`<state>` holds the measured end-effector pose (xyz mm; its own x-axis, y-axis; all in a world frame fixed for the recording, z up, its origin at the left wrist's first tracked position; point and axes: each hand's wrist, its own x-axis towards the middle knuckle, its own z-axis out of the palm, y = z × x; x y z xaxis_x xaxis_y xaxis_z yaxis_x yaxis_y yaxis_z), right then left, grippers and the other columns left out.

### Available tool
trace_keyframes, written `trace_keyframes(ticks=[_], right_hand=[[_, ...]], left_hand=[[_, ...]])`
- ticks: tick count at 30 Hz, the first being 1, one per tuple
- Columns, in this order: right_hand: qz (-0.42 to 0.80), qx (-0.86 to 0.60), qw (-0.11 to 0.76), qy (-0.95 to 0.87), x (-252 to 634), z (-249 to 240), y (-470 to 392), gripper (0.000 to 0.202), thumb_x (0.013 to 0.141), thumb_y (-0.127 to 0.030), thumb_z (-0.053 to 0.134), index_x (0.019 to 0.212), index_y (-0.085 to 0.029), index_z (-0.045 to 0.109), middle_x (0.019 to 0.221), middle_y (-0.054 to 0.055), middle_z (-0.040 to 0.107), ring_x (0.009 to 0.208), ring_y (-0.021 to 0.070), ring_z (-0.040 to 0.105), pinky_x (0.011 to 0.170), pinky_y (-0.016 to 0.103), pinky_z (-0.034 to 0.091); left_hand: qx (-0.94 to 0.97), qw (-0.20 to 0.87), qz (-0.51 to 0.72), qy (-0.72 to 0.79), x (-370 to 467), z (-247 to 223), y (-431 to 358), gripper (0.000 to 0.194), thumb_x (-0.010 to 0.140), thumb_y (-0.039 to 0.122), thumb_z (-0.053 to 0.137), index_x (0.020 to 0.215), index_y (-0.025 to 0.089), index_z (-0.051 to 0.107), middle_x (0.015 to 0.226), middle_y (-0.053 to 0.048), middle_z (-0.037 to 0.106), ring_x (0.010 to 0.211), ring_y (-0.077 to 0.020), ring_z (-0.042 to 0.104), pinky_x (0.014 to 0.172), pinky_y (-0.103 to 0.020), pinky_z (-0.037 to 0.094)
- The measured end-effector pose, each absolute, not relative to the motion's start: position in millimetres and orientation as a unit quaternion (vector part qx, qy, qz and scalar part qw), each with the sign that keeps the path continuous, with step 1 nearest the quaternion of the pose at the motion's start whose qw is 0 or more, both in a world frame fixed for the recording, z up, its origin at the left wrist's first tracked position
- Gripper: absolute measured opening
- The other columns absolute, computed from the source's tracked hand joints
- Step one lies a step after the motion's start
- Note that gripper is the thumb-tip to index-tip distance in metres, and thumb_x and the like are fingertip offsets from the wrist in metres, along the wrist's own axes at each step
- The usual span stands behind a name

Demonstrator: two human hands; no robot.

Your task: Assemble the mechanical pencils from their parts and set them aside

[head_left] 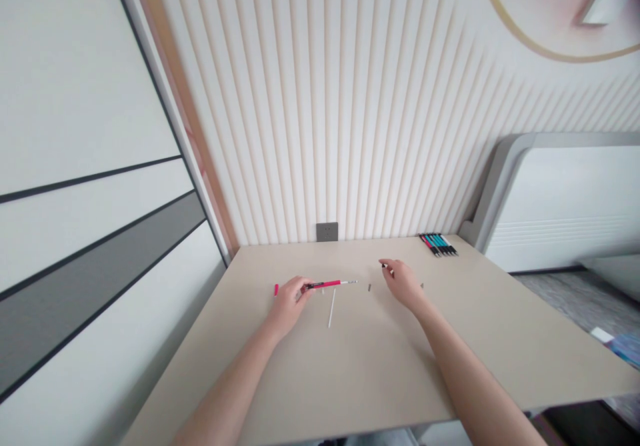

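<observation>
My left hand point(291, 299) is closed around the black end of a pink pen barrel point(327, 284). The barrel lies level, and a thin whitish tip sticks out at its right end. To the right, my right hand point(400, 281) pinches a small black pen part point(385, 266), apart from the barrel. Below the barrel a white refill tube point(331, 308) rests on the table. Between my hands lies a small grey piece point(369, 287), perhaps a spring. Left of my left hand is a short pink piece point(277, 290).
On the beige table point(370, 373), a row of several pens point(439, 245) lies at the back right corner. A dark wall socket point(327, 232) sits behind the table. White cabinet panels point(75, 86) stand on the left, and a bed headboard point(565, 193) on the right.
</observation>
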<state>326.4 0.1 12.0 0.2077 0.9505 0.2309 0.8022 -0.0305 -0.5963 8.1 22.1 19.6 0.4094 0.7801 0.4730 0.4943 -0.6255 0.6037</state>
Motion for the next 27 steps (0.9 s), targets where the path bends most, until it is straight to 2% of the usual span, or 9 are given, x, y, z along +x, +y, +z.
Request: trace_keyframes(ticks=[3,6,10,21,27], right_hand=[[0.23,-0.607,0.484,-0.587,312.9,19.2,2.7,0.033,0.087,-0.04,0.05,0.107,-0.015,0.062,0.078,0.005,0.065,0.068,0.0175,0.061,0.065,0.029,0.045],[0.325,-0.537,0.556,-0.544,302.5,24.7,0.6,0.038,0.079,-0.048,0.061,0.096,-0.015,0.062,0.069,0.003,0.063,0.065,0.0168,0.058,0.061,0.028,0.044],[0.368,-0.517,0.562,-0.53,298.0,26.8,-3.6,0.038,0.074,-0.049,0.068,0.092,-0.016,0.064,0.069,0.002,0.063,0.064,0.015,0.057,0.061,0.027,0.043],[0.428,-0.481,0.535,-0.546,287.9,21.4,-6.3,0.039,0.071,-0.047,0.073,0.093,-0.016,0.065,0.074,0.003,0.067,0.068,0.0154,0.061,0.062,0.028,0.045],[0.471,-0.451,0.495,-0.574,281.8,21.6,-12.3,0.037,0.071,-0.042,0.075,0.095,-0.017,0.066,0.082,0.005,0.071,0.074,0.0166,0.065,0.071,0.03,0.047]], left_hand=[[0.812,0.178,0.38,0.405,8.1,21.2,21.7,0.013,0.088,0.027,0.054,0.092,0.02,0.065,0.083,-0.002,0.067,0.073,-0.0161,0.059,0.073,-0.028,0.047],[0.804,0.174,0.39,0.414,8.7,23.7,20.2,0.014,0.088,0.029,0.055,0.092,0.02,0.065,0.083,-0.002,0.068,0.07,-0.0155,0.059,0.071,-0.027,0.047],[0.801,0.166,0.398,0.415,9.4,25.6,18.8,0.014,0.088,0.029,0.055,0.091,0.02,0.066,0.082,-0.001,0.068,0.068,-0.0148,0.059,0.067,-0.025,0.047],[0.813,0.169,0.392,0.396,10.3,25.7,17.6,0.011,0.088,0.024,0.055,0.092,0.02,0.064,0.081,-0.001,0.066,0.074,-0.0153,0.059,0.073,-0.026,0.047],[0.82,0.173,0.4,0.371,9.1,23.9,18.3,0.01,0.087,0.026,0.056,0.091,0.02,0.065,0.082,-0.001,0.066,0.073,-0.0147,0.059,0.069,-0.025,0.046]])
